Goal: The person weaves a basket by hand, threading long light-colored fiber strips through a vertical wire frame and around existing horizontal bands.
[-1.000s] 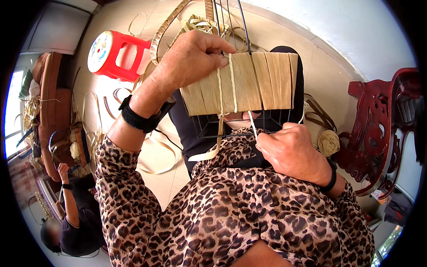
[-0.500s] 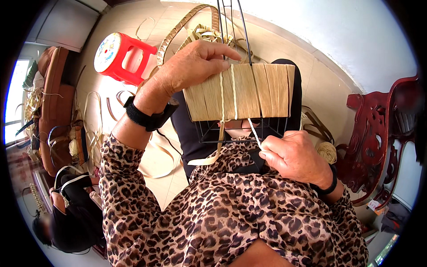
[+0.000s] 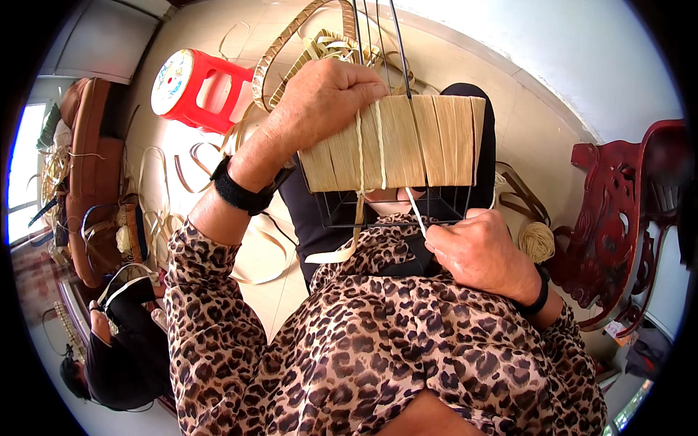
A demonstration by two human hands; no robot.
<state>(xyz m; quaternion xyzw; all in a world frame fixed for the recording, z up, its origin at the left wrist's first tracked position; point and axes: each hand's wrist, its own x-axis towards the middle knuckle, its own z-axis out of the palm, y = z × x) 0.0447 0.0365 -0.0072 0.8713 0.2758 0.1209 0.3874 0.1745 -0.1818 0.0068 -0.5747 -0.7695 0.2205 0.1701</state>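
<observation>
On my lap rests a black wire frame (image 3: 334,211) whose side is wrapped in flat tan strips (image 3: 443,142). Two pale twisted cords (image 3: 382,145) cross the strips from top to bottom. My left hand (image 3: 331,94) lies over the top left edge of the wrapped side, its thumb and fingers pressed together; what they pinch is hidden. Below the frame's right half, my right hand (image 3: 476,247) is closed on a white cord (image 3: 416,211) that runs taut up to the lower edge of the strips. A loose tan strip (image 3: 338,256) dangles from the frame's lower left.
A red stool (image 3: 200,91) stands at the far left, near a woven handle (image 3: 298,33) and loose strips on the floor. To the right are a ball of cord (image 3: 536,242) and a carved dark red chair (image 3: 618,232). Another person (image 3: 120,356) sits at the lower left.
My left fingers, stretched over the top edge before, have drawn together there. The frame has shifted slightly upward in view. My right hand keeps hold of the white cord.
</observation>
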